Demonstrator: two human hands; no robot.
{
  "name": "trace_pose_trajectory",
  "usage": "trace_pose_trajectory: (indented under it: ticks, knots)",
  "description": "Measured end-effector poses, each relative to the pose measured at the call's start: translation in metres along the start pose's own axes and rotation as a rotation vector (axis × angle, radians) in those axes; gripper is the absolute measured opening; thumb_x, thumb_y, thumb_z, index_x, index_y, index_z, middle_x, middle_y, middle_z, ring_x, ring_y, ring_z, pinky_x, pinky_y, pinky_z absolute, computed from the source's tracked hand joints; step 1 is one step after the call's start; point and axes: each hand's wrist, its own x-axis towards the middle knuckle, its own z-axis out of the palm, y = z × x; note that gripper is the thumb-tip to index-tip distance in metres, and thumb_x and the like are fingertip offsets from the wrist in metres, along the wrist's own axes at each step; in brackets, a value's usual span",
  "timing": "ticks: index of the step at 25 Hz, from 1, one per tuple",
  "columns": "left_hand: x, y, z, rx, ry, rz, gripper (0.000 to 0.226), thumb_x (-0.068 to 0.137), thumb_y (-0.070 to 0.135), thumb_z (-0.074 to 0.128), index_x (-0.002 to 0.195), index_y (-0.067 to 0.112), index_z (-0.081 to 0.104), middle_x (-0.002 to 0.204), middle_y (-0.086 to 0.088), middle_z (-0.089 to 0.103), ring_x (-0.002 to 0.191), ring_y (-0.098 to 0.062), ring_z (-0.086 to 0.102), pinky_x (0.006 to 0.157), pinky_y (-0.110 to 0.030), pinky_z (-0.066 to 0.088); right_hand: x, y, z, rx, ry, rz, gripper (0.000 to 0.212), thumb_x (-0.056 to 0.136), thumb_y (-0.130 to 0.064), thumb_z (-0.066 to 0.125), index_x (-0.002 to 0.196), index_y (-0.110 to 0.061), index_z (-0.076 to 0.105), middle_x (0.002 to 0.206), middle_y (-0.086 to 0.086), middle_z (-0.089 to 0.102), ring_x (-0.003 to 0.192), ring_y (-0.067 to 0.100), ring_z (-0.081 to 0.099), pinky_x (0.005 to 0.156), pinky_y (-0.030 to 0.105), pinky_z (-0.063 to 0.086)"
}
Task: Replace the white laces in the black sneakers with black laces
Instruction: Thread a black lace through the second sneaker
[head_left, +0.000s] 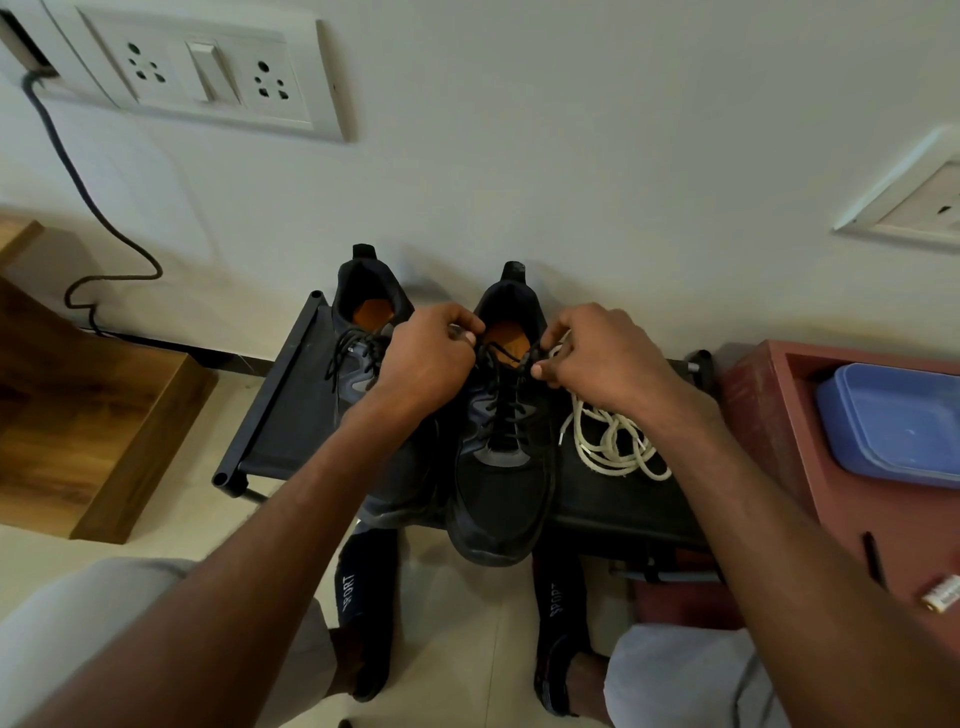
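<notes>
The sneakers (496, 467) are matt black mesh cloth with smoother grey patches and orange insoles. The white laces (613, 441), at three o'clock of them, are woven cord with clear plastic tips. The rack (291, 395) is matt black fabric. The cabinet (104, 415), at nine o'clock, is grained wood; the box (904, 421) smooth blue plastic.

Two black sneakers (493, 467) side by side (black-laced), white laces (610, 441) heaped beside.
</notes>
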Motion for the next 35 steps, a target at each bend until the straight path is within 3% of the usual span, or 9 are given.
trace_pose_trajectory:
  ticks: [3, 6, 9, 12, 17, 20, 25, 31, 35]
  knots:
    - [-0.003, 0.001, -0.003, 0.094, -0.025, 0.056, 0.024, 0.102, 0.008, 0.054, 0.115, 0.023, 0.068, 0.081, 0.000, 0.065, 0.063, -0.013, 0.058, 0.054, -0.029, 0.046, -0.005, -0.001, -0.009, 0.091, 0.208, 0.052, 0.011, 0.090, -0.019, 0.078, 0.083, -0.027, 0.080, 0.080, -0.009, 0.077, 0.076, 0.011, 0.074, 0.079, 0.035, 0.062]
    - [-0.006, 0.000, -0.004, 0.202, -0.039, 0.160, 0.034, 0.095, 0.003, 0.058, 0.116, 0.028, 0.068, 0.077, -0.003, 0.068, 0.070, -0.024, 0.065, 0.057, -0.041, 0.053, -0.006, 0.009, -0.025, 0.045, 0.574, 0.202, 0.014, 0.094, -0.019, 0.069, 0.101, -0.026, 0.079, 0.102, -0.003, 0.077, 0.094, 0.026, 0.073, 0.081, 0.037, 0.058]
    - [-0.007, 0.001, -0.003, 0.255, -0.047, 0.189, 0.043, 0.086, -0.003, 0.063, 0.118, 0.025, 0.070, 0.071, 0.005, 0.058, 0.065, -0.014, 0.057, 0.052, -0.026, 0.040, -0.004, 0.012, -0.021, -0.041, 0.301, 0.076, 0.024, 0.092, -0.015, 0.068, 0.113, -0.026, 0.074, 0.119, -0.004, 0.070, 0.103, 0.019, 0.066, 0.087, 0.034, 0.050]
    - [-0.008, 0.005, -0.003, 0.306, -0.047, 0.215, 0.048, 0.082, -0.006, 0.062, 0.118, 0.024, 0.072, 0.069, 0.013, 0.049, 0.060, -0.008, 0.048, 0.051, -0.019, 0.030, -0.004, 0.002, -0.009, 0.060, -0.029, -0.026, 0.011, 0.090, -0.028, 0.080, 0.099, -0.026, 0.075, 0.098, -0.006, 0.076, 0.087, 0.010, 0.068, 0.084, 0.032, 0.054]
    - [-0.009, 0.003, -0.004, 0.319, -0.011, 0.278, 0.047, 0.081, -0.006, 0.059, 0.117, 0.022, 0.071, 0.067, 0.007, 0.058, 0.063, -0.014, 0.056, 0.057, -0.031, 0.047, -0.002, 0.005, -0.005, 0.023, 0.019, -0.003, 0.008, 0.092, -0.024, 0.079, 0.086, -0.027, 0.075, 0.065, -0.010, 0.075, 0.071, 0.004, 0.073, 0.080, 0.034, 0.059]
    - [-0.009, 0.001, -0.003, 0.399, 0.016, 0.263, 0.048, 0.079, -0.005, 0.059, 0.116, 0.026, 0.063, 0.066, 0.007, 0.053, 0.060, -0.016, 0.054, 0.051, -0.031, 0.037, -0.001, 0.010, -0.005, -0.028, 0.043, 0.036, 0.009, 0.094, -0.026, 0.076, 0.085, -0.027, 0.076, 0.063, -0.012, 0.074, 0.070, 0.003, 0.071, 0.080, 0.035, 0.059]
    - [-0.005, 0.005, -0.008, 0.213, -0.083, 0.117, 0.030, 0.085, 0.002, 0.058, 0.109, 0.018, 0.052, 0.083, -0.005, 0.065, 0.074, -0.025, 0.064, 0.059, -0.043, 0.051, -0.005, 0.002, -0.011, 0.113, -0.199, 0.019, 0.008, 0.097, -0.022, 0.073, 0.090, -0.022, 0.078, 0.075, -0.007, 0.078, 0.063, 0.005, 0.063, 0.071, 0.029, 0.051]
    - [-0.002, 0.001, -0.013, 0.310, -0.121, 0.130, 0.026, 0.086, 0.004, 0.059, 0.107, 0.018, 0.060, 0.094, -0.003, 0.065, 0.082, -0.023, 0.063, 0.069, -0.042, 0.056, 0.001, 0.012, -0.004, -0.035, -0.082, 0.050, 0.005, 0.087, -0.029, 0.084, 0.089, -0.026, 0.081, 0.101, -0.003, 0.077, 0.096, 0.016, 0.069, 0.087, 0.033, 0.052]
    - [-0.004, 0.012, -0.017, 0.041, -0.251, -0.041, 0.018, 0.091, 0.004, 0.058, 0.104, 0.016, 0.057, 0.088, -0.008, 0.074, 0.076, -0.022, 0.071, 0.063, -0.035, 0.054, -0.005, 0.004, -0.013, 0.222, -0.347, -0.018, 0.013, 0.094, -0.027, 0.077, 0.086, -0.017, 0.082, 0.076, -0.001, 0.074, 0.065, 0.008, 0.059, 0.058, 0.022, 0.045]
